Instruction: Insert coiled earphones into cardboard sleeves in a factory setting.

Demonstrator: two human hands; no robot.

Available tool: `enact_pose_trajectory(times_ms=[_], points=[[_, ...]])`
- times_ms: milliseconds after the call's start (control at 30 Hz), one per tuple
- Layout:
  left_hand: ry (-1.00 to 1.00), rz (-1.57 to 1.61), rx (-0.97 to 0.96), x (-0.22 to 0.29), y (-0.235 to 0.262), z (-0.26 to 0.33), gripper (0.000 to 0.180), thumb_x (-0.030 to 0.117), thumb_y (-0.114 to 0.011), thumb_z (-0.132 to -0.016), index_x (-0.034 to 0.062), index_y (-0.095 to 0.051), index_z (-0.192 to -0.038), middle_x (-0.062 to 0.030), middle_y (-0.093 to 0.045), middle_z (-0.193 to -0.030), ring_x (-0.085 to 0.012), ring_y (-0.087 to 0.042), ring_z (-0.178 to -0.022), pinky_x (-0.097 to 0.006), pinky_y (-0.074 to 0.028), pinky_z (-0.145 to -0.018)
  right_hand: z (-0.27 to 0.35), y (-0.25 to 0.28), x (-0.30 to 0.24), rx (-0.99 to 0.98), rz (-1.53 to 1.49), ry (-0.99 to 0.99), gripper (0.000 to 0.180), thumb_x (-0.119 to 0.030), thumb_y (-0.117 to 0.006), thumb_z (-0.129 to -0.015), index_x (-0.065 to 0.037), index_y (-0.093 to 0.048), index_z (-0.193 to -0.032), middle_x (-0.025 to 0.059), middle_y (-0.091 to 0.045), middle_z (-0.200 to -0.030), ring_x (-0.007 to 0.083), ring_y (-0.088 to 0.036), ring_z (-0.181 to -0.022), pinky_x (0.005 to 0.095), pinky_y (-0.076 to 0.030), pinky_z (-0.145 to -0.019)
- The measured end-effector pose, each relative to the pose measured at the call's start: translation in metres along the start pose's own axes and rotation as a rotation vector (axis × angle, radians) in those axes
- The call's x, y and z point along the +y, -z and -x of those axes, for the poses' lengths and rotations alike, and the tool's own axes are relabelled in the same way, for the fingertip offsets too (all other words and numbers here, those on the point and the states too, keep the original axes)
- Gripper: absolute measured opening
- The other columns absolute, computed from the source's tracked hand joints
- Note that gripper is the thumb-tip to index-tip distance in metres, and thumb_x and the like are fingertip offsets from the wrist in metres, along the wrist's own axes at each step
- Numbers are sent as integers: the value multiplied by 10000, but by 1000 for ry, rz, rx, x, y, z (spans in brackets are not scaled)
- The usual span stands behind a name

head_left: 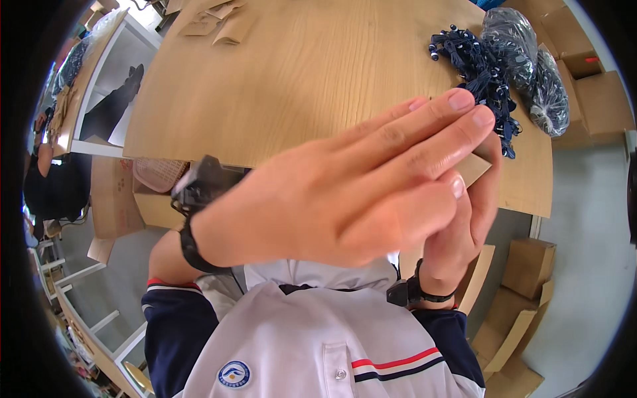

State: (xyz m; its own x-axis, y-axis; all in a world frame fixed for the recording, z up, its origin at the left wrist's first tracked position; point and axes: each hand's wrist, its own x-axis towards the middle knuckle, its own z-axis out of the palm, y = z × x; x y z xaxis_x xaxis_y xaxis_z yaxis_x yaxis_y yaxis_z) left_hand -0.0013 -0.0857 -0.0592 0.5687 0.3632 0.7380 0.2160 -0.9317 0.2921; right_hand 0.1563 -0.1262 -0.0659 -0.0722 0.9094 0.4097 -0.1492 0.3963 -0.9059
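My left hand (345, 189) reaches across the middle of the view, large and close. Its fingers lie side by side over a small piece of brown cardboard (474, 169), with the thumb bent below them. Behind it, my right hand (479, 212) is curled around the right side of the same piece. Most of the cardboard is hidden by my hands, so its full shape cannot be made out. Just beyond my fingertips, a heap of dark blue cords (474, 66) with small light-coloured parts lies on the wooden table (298, 86).
Clear plastic bags of dark items (509, 46) lie beside the cords. Flat brown card pieces (222, 23) rest at the far left of the table. Cardboard boxes (527, 268) stand right of the table, and an open box (116, 199) stands left. A person (60, 186) sits far left.
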Motion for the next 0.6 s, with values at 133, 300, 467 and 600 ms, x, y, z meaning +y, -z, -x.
enact_pose_trajectory(times_ms=[133,300,467,600], points=[[187,694,-270,-25,16,17,595,-158,-623,-715,-28,-454,-1271,-249,-398,-1462,-426,-349,-1375,-402,-370,-1089,0,5,-32,-3,282,-332,214,-20,-548,-922,24,-541,-1132,45,-618,-880,50,-558,-692,184,-450,-609],[290,389,-154,-27,29,11,653,97,-784,-761,39,-499,-1346,-185,-562,-1327,-287,-565,-1218,-365,-445,-993,3,-2,-13,142,322,-146,103,41,-697,-819,2,-643,-897,54,-657,-756,73,-597,-604,223,-474,-498],[510,147,-130,-4,36,-12,247,176,-629,-912,-27,-666,-1048,-76,-641,-831,-74,-610,-719,-202,-485,-591,-16,11,14,83,787,719,179,81,-713,-684,23,-672,-848,118,-657,-786,188,-589,-550,238,-471,-482],[832,632,-83,4,29,-14,251,167,-549,-966,-43,-643,-1065,-79,-662,-868,-98,-627,-693,-208,-513,-621,-16,16,-2,-32,955,812,185,37,-759,-707,21,-685,-876,153,-674,-822,183,-611,-579,242,-476,-483]])
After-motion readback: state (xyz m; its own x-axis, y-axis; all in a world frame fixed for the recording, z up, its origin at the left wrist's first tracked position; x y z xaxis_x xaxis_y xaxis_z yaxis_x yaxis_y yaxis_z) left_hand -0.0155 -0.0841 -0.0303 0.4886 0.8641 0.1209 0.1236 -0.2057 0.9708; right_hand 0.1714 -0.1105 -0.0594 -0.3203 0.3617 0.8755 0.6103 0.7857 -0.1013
